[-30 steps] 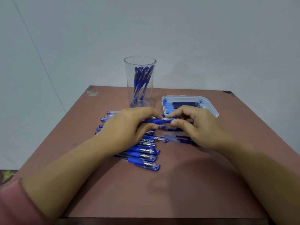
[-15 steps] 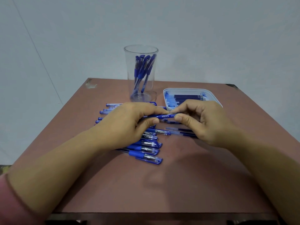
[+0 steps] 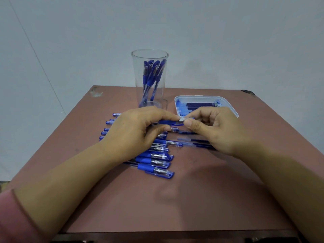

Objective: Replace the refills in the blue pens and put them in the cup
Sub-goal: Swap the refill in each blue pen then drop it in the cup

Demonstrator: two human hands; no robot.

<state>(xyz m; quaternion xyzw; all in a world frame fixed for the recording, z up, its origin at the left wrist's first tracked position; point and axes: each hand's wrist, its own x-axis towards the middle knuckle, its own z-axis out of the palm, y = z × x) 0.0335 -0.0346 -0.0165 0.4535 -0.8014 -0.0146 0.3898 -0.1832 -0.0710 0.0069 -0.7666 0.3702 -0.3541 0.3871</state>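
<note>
**A:** Which item is being worked on?

**B:** One blue pen (image 3: 168, 122). It is held level, clear of the tabletop (image 3: 175, 199), above the far end of the row of pens (image 3: 154, 161) and between the two hands.

**A:** State of the grip?

**B:** Left hand (image 3: 138, 127): fingers curled over the barrel, thumb beneath. This would fix the body against rotation. Right hand (image 3: 213, 130): thumb and forefinger pinched on the clear tip end. From where I stand, that reads as a twisting hold on the tip section. I cannot tell whether it is being loosened or tightened.

**A:** Why hold it raised?

**B:** Probably so the tip can turn freely and a refill can slide along the axis without fouling the pens below.

**A:** Location of stock?

**B:** The row of pens lies left of the tabletop's middle. The pens are laid crosswise, capped ends toward the right edge, and ranked from the far side toward the near edge. They are presumably the queue. The refills (image 3: 199, 105) lie in the white tray (image 3: 201, 97) by the far edge, toward the far right corner. That is just beyond the right hand, so the reach is short. Loose refills (image 3: 198, 144) lie on the tabletop beneath that hand; I cannot tell whether they are spent or new.

**A:** Destination?

**B:** The clear cup (image 3: 136, 88) stands upright at the middle of the far edge, just beyond the left hand. Several finished pens (image 3: 151, 76) lean inside it. More pens lie outside it than in, so I judge the job less than half done.
</note>
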